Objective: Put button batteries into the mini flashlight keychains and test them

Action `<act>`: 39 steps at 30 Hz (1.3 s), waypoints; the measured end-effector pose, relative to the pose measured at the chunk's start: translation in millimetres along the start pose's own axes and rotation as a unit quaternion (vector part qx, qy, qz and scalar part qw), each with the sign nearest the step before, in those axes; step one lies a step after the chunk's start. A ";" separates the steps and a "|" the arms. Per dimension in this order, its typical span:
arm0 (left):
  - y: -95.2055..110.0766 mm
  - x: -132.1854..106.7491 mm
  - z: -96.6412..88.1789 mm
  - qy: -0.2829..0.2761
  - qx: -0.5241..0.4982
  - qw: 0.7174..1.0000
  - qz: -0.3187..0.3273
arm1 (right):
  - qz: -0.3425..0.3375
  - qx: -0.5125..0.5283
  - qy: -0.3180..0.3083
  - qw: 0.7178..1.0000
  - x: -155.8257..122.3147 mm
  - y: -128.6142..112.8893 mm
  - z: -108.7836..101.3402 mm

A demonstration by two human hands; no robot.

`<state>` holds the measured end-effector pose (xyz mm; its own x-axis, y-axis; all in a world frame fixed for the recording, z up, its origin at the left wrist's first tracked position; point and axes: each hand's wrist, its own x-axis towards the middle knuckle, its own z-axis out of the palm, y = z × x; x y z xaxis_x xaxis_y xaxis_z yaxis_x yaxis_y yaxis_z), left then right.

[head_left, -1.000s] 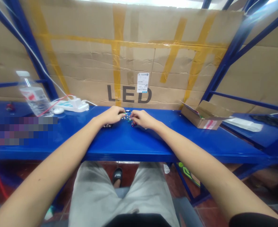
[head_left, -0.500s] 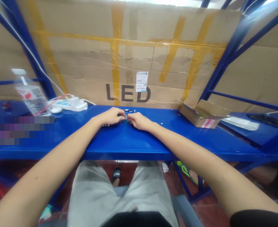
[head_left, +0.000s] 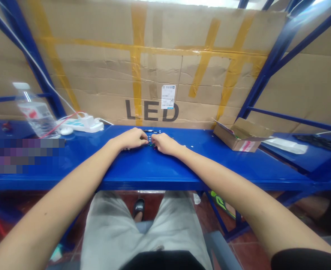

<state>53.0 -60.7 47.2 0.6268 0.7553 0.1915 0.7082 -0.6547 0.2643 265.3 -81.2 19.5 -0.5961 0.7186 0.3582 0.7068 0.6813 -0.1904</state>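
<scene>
both hands have edged slightly closer together since a second ago. left hand (head_left: 131,138) and right hand (head_left: 165,143) rest on the blue workbench (head_left: 154,168) at 12 o'clock, fingers curled over small parts (head_left: 150,141) between them; whether they grip any cannot be told. a cardboard box (head_left: 242,135) sits at 2 o'clock.
</scene>
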 end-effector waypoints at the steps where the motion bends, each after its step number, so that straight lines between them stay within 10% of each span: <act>1: -1.1 -0.2 -0.3 0.007 0.000 1.000 0.003 | -0.002 0.015 0.014 1.000 0.4 1.4 0.2; 8: -10.1 4.4 -1.5 0.133 -0.090 0.987 -0.004 | 0.076 0.200 0.188 0.959 6.2 24.6 -7.5; 14: -5.6 6.4 1.6 0.220 -0.143 0.965 0.004 | 0.144 0.295 0.149 0.933 1.4 33.4 -19.9; 20: 13.2 6.0 7.1 0.244 -0.269 0.931 0.034 | 0.042 0.167 0.187 0.967 -2.9 15.1 -30.1; 26: 25.1 10.7 13.0 0.229 -0.311 0.921 0.039 | 0.065 0.273 0.051 0.959 -3.0 3.9 -31.1; 33: 18.7 13.2 8.4 0.136 -0.659 0.740 0.002 | 0.045 0.238 0.050 0.969 -7.9 -8.0 -32.6; 39: 17.6 9.4 8.5 0.078 -0.712 0.697 -0.020 | 0.003 0.103 0.039 0.994 -3.9 -15.7 -18.7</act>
<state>74.1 -65.4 45.7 0.4938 0.8390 0.2286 -0.3869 -0.0234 0.9218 263.7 -97.3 38.2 -0.5556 0.7153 0.4239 0.6126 0.6968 -0.3730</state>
